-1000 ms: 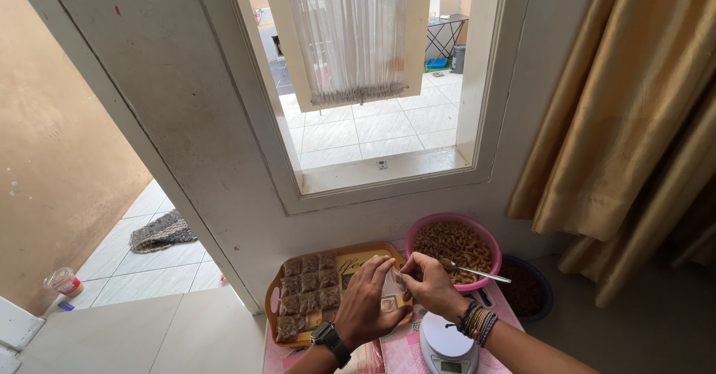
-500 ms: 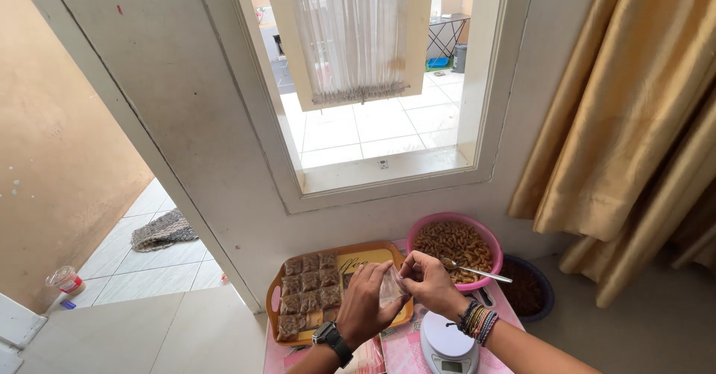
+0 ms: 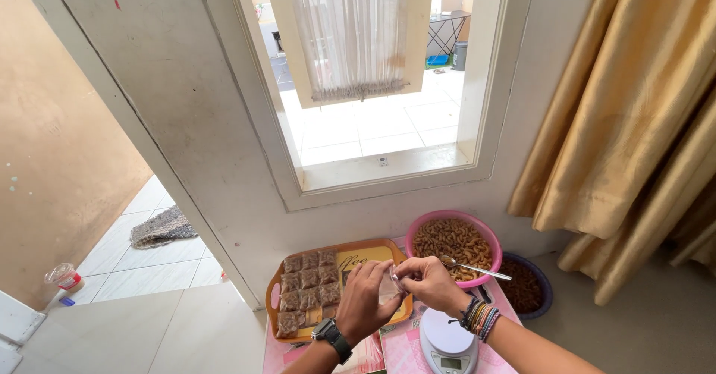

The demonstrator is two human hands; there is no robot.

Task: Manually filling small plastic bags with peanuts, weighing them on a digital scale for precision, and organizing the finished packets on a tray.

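Left hand (image 3: 365, 299): fingers curled, pinching small clear bag (image 3: 388, 288).
Right hand (image 3: 429, 284): pinching bag's other edge, above orange tray (image 3: 276, 299).
Nearby: pink bowl (image 3: 488, 232), spoon (image 3: 477, 269).

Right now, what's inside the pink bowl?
The pink bowl is filled with light brown, curly snack pieces. A metal spoon lies across its near edge. The right hand covers the bowl's near rim; the bottom is hidden under the pieces.

A pink-clothed table (image 3: 418, 348) carries tray (image 3: 277, 299), pink bowl (image 3: 488, 232), scale (image 3: 447, 343).
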